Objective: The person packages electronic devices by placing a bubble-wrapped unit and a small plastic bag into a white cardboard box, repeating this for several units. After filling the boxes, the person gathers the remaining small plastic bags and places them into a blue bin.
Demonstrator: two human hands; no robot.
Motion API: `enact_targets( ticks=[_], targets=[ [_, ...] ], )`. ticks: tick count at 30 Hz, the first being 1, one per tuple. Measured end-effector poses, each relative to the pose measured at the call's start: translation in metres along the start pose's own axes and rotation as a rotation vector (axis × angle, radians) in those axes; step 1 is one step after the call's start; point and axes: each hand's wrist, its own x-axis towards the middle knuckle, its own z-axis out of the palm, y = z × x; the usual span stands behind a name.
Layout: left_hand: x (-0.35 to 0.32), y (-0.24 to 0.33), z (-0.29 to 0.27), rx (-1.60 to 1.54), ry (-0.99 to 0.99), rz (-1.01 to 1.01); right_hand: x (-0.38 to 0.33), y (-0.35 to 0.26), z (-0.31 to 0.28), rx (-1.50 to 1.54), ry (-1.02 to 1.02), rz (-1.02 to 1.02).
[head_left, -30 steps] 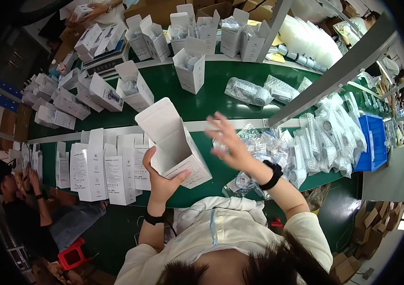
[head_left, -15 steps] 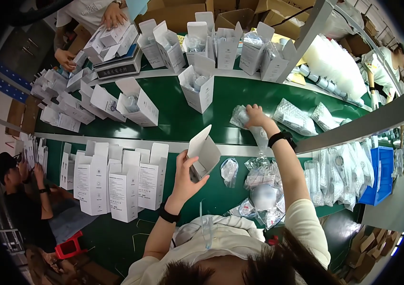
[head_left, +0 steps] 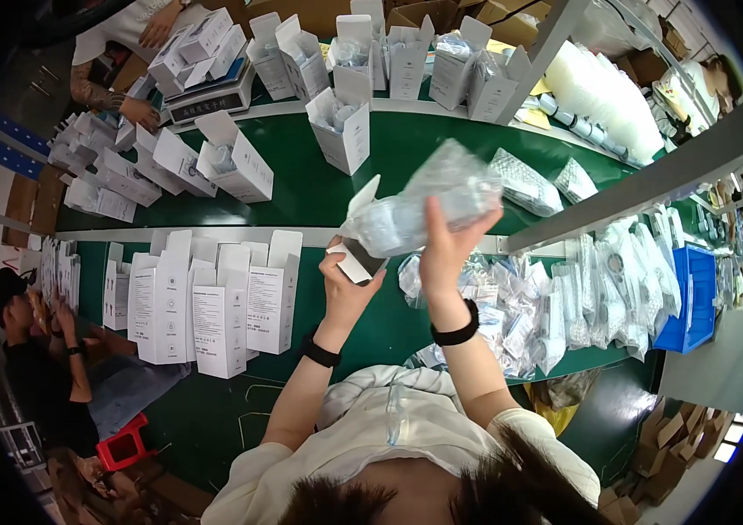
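Note:
My left hand [head_left: 347,302] is closed around an open white carton [head_left: 355,266] with its top flap raised. In my right hand [head_left: 452,249] is a clear plastic bag [head_left: 389,222] with a pale, bulky item inside, its exact kind hidden by the wrapping. The bag lies tilted just over the carton's mouth, covering much of the opening, and I cannot tell whether its end is inside. Beyond my hands, a filled open carton [head_left: 341,140] stands upright on the green table [head_left: 288,166]. Two bubble-wrap packets [head_left: 524,182] lie to the right.
Several upright white cartons [head_left: 218,324] stand at left. Bagged parts [head_left: 511,306] pile up at right beside a blue bin [head_left: 690,297]. A metal post [head_left: 642,188] slants across the right side. Co-workers are at far left, with one [head_left: 131,109] handling cartons near a scale [head_left: 209,103].
My right hand has brought the plastic bag from the far side of the table leftward and nearer, over the carton. My left hand still holds the carton, now tipped somewhat differently.

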Motion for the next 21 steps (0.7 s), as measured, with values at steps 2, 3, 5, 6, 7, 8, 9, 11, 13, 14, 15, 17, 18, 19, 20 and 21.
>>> enact_targets(
  ticks=[2,3,5,6,7,8,9,11,13,14,15,17,18,19,20,21],
  targets=[
    [-0.004,-0.001,0.001,-0.022,0.083,0.008,-0.025,0.018,0.010,-0.201,-0.211,-0.415],
    [-0.007,-0.001,-0.001,-0.023,0.082,0.006,-0.026,0.012,0.003,-0.412,-0.468,-0.579],
    [-0.012,-0.002,-0.010,0.017,0.026,-0.191,-0.024,-0.009,-0.004,-0.624,-0.729,-0.736],
    [-0.014,-0.003,-0.015,0.038,-0.001,-0.290,-0.025,-0.007,-0.009,-0.593,-0.739,-0.689],
    [-0.015,-0.004,-0.021,0.036,-0.004,-0.283,-0.025,-0.005,-0.015,-0.565,-0.739,-0.646],
    [-0.016,-0.011,-0.027,-0.008,-0.006,-0.205,-0.022,0.002,-0.020,-0.528,-0.746,-0.607],
    [-0.019,-0.014,-0.033,-0.052,-0.008,-0.131,-0.017,0.014,-0.033,-0.498,-0.662,-0.523],
    [-0.025,-0.017,-0.039,-0.088,-0.003,-0.056,-0.010,0.045,-0.059,-0.504,-0.582,-0.327],
    [-0.030,-0.015,-0.040,-0.092,-0.039,-0.053,-0.015,0.072,-0.078,-0.541,-0.589,-0.217],
    [-0.033,-0.014,-0.042,-0.093,-0.060,-0.052,-0.024,0.082,-0.087,-0.840,-0.689,-0.204],
    [-0.035,-0.013,-0.044,-0.090,-0.056,-0.054,-0.032,0.093,-0.096,-1.141,-0.783,-0.187],
    [-0.037,-0.012,-0.049,-0.185,-0.009,-0.091,-0.049,0.108,-0.108,-1.170,-0.825,-0.162],
    [-0.037,-0.011,-0.051,-0.236,0.013,-0.109,-0.055,0.115,-0.114,-1.205,-0.861,-0.134],
    [-0.031,-0.001,-0.054,-0.235,0.017,-0.112,-0.057,0.117,-0.118,-1.241,-0.900,-0.101],
    [-0.024,0.009,-0.059,-0.106,-0.028,-0.118,-0.054,0.120,-0.122,-1.243,-0.904,-0.101],
    [-0.015,0.020,-0.063,0.020,-0.074,-0.123,-0.048,0.122,-0.128,-1.123,-0.874,0.027]
  ],
)
